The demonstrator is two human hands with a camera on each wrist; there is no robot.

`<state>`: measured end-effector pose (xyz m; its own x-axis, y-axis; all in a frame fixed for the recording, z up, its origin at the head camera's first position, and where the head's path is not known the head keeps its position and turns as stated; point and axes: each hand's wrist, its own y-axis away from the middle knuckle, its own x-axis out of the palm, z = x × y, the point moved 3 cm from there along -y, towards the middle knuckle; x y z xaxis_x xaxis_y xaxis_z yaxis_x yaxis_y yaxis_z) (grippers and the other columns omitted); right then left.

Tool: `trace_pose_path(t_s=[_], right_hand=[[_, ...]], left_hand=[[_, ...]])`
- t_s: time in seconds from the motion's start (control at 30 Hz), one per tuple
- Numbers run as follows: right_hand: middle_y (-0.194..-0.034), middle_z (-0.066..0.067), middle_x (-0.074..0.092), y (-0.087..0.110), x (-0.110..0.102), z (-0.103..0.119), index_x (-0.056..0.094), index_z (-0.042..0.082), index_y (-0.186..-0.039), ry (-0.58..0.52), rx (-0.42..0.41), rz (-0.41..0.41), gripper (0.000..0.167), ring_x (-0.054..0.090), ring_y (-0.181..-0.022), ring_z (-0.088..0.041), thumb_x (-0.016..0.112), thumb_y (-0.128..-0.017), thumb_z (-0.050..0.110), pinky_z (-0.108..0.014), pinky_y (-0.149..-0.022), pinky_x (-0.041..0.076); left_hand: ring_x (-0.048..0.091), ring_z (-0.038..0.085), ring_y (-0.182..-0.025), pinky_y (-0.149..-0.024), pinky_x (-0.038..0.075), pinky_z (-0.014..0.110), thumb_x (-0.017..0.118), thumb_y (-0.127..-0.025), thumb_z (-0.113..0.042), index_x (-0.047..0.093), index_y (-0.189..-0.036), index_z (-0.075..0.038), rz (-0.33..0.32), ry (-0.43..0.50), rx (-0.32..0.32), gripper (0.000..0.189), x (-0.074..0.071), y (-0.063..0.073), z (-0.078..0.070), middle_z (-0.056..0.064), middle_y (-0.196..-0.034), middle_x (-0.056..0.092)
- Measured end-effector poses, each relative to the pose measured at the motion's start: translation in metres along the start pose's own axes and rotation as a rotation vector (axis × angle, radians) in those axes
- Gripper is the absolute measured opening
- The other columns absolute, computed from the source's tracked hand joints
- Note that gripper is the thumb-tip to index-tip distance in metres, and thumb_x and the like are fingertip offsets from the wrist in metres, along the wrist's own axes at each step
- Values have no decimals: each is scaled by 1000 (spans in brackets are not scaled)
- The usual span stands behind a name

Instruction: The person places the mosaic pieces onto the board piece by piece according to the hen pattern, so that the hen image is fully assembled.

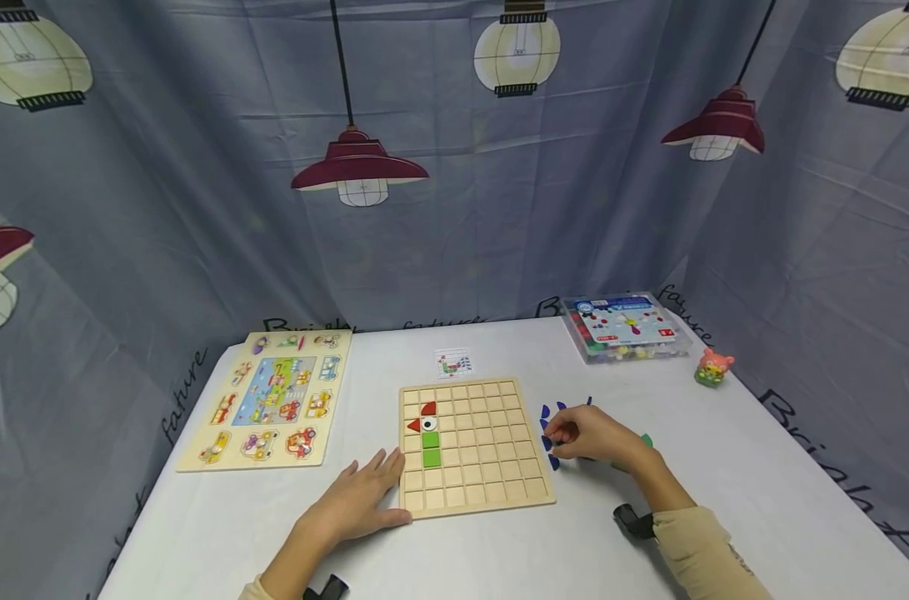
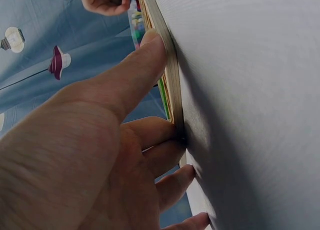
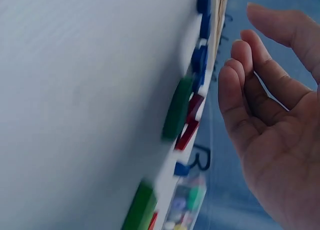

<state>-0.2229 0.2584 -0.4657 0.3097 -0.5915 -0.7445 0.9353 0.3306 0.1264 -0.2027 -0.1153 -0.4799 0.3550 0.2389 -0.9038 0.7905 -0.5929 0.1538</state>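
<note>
Curtain, blue-grey and creased, closes off the room beyond both grips, printed with maroon lamps, pale lanterns and black lettering low down. From my station I see a white desk spreading around and beneath the grips. My left grip has its fingers spread against the near left corner of a gridded wooden board, which lies just right of it; red shapes, an eye piece and two green squares sit in its cells. My right grip hangs by the blue pieces along the board's right side, thumb apart from fingers; whether it touches one I cannot tell. Loose green pieces lie near that grip. Beyond it are a plastic box and, farther right, a small pink figure. Beyond the left grip lies a picture puzzle; past the board, between the grips, a small card.
</note>
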Motion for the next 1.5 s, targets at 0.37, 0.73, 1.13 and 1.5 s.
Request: trace_pose_path(t_s=[0.37, 0.73, 1.13, 1.5], right_hand=[[-82, -1, 60, 24, -13, -26, 69, 4, -96, -9, 135, -56, 23, 52, -76, -13, 80, -76, 10, -19, -62, 47], [-81, -1, 58, 32, -17, -38, 69, 5, -96, 7, 235, -56, 25, 51, -77, -15, 82, -75, 11, -19, -61, 47], [-78, -1, 56, 29, -15, -42, 69, 6, -96, 12, 264, -59, 29, 51, -75, -15, 84, -73, 14, -18, -60, 46], [-76, 0, 57, 30, -13, -41, 69, 6, -93, 18, 256, -44, 25, 51, -72, -13, 83, -74, 12, -18, -59, 46]], left_hand=[[33, 37, -145, -115, 25, 64, 68, -83, -54, 41, -147, -3, 3, -6, -1, 86, 1, 0, -1, 13, -155, 39], [33, 37, -145, -115, 25, 64, 68, -83, -54, 40, -147, -2, 3, -2, -5, 87, 1, 0, 0, 13, -155, 39], [33, 37, -145, -115, 25, 64, 69, -83, -53, 41, -147, -2, -8, -16, -4, 87, 2, -2, 2, 13, -155, 39], [32, 38, -145, -115, 24, 64, 68, -83, -54, 40, -147, -2, 2, -2, -5, 87, 2, -1, 1, 13, -155, 38]])
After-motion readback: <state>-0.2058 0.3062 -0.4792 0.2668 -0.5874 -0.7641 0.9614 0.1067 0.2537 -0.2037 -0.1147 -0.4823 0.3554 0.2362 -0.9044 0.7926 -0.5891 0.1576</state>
